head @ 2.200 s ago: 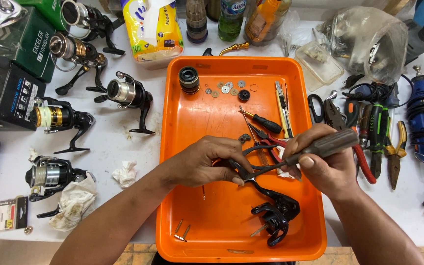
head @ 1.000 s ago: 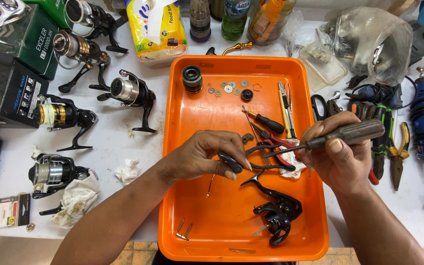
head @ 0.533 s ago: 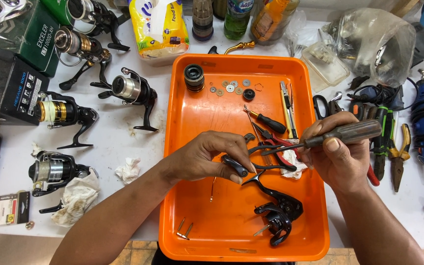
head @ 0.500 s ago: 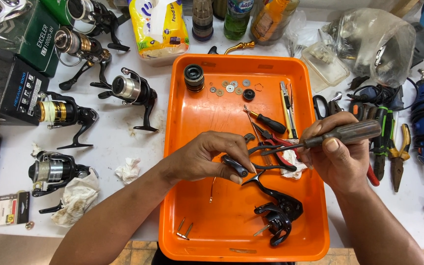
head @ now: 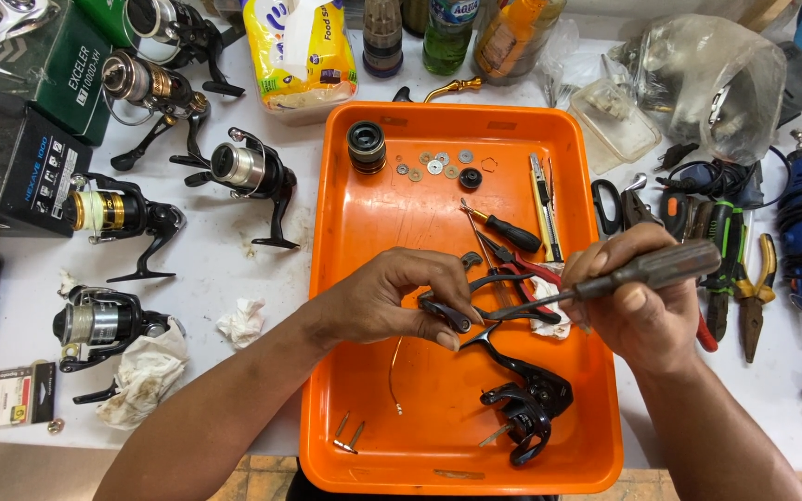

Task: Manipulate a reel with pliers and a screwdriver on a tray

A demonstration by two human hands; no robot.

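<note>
The left hand is closed, fingertips pinching a small black reel part above the orange tray. The right hand is clenched around a screwdriver, tip touching that part. A black reel body lies in the tray just below.

Bright, even light comes from above. Shadows are soft and short under the reels. The orange tray shows mild glare. Edges bend slightly; everything is sharp.
</note>
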